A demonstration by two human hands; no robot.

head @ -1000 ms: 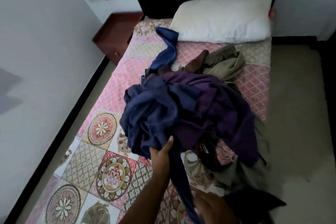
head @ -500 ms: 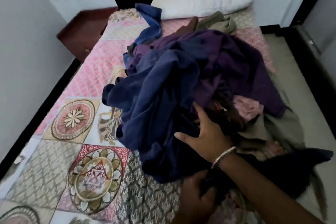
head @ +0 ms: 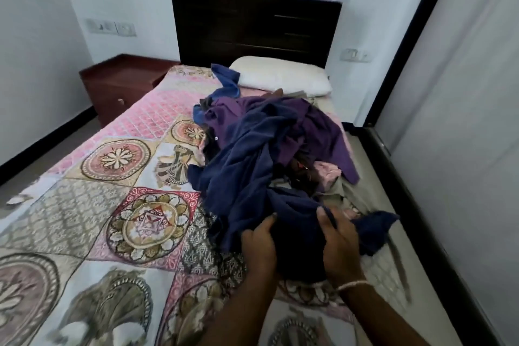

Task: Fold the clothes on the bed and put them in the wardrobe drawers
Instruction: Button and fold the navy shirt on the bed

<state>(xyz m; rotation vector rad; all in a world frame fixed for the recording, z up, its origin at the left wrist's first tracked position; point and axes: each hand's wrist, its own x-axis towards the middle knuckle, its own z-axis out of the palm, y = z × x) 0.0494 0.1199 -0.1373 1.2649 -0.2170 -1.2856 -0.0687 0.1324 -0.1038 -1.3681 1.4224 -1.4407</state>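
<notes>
While lying heaped on the right half of the bed, spilling toward the near right edge: a pile of clothes, with a navy garment draped over the top and front. Being gripped at its near end by both hands, close together. Left hand curling into the dark cloth, thumb up on top; grip clamped on the navy garment. Right hand just beside it, fingers bunching the same cloth, thumb raised; grip likewise clamped on it, with a thin bangle sitting at the wrist. Lying under and behind the navy: a purple garment, trailing down the right side. Peeking out at the right of the pile: a pink piece and some olive fabric. Stretching from the far end of the pile toward the pillow: a brighter blue garment. Covering the bed: a patchwork sheet with pink squares and round medallions. Standing behind the pillow: a dark headboard. Sitting at the far left corner, against the wall: a reddish-brown bedside cabinet.
</notes>
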